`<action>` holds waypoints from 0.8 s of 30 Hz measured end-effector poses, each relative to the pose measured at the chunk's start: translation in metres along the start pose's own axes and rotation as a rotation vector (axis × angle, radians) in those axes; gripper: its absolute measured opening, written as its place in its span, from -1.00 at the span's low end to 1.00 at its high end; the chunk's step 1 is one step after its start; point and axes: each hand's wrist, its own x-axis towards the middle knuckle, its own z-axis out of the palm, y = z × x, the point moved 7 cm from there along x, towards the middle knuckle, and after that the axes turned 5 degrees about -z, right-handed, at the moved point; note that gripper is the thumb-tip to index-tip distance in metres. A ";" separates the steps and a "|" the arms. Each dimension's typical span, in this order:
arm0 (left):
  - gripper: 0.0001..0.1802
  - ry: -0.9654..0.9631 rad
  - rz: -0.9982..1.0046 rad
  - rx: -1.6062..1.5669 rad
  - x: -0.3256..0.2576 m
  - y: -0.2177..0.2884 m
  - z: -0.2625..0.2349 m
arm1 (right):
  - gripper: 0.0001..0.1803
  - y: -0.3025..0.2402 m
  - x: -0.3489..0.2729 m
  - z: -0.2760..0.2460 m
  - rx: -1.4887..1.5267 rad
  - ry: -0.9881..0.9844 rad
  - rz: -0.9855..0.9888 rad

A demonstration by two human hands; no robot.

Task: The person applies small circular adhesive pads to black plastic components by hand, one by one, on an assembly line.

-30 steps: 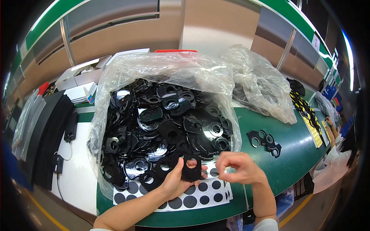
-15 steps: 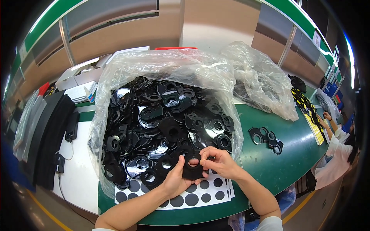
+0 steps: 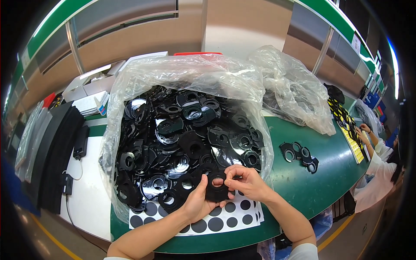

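Note:
My left hand [image 3: 198, 203] grips a black plastic part with a round hole [image 3: 216, 193], thumb on its left side and fingertips showing under its lower edge. Beside the part's right rim, my right hand [image 3: 247, 183] is closed in a pinch. Whatever lies between those fingertips is too small or hidden to make out. Below both hands is a white sheet with rows of black round stickers [image 3: 215, 224]. Just beyond them, a large clear plastic bag [image 3: 190, 67] lies open, filled with a heap of glossy black parts with holes [image 3: 169, 130].
Several similar parts [image 3: 299, 154] lie on the green table [image 3: 299, 190] to the right. Another clear bag [image 3: 294, 91] stands behind them. At the left are black foam sheets [image 3: 54, 151] and a white box [image 3: 89, 84]. A co-worker's hands [image 3: 364, 132] work at far right.
My hands and the black part have hardly moved. At the far right, the co-worker's hands have shifted slightly.

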 end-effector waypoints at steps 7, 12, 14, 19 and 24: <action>-0.28 0.005 -0.005 -0.008 0.000 0.000 -0.001 | -0.92 0.000 0.000 0.000 0.025 0.010 0.015; -0.28 0.024 -0.008 -0.005 0.000 0.000 0.000 | -0.92 -0.001 0.000 0.000 -0.008 0.009 0.009; -0.28 0.016 -0.004 0.003 0.000 0.001 0.001 | -0.92 -0.001 0.000 0.000 -0.013 0.007 0.002; -0.27 0.009 0.003 0.014 -0.001 0.001 0.000 | -0.92 0.000 0.000 0.001 -0.030 0.020 0.007; -0.25 -0.013 0.002 0.037 0.000 0.000 0.002 | -0.91 0.001 -0.001 -0.001 -0.087 0.031 -0.053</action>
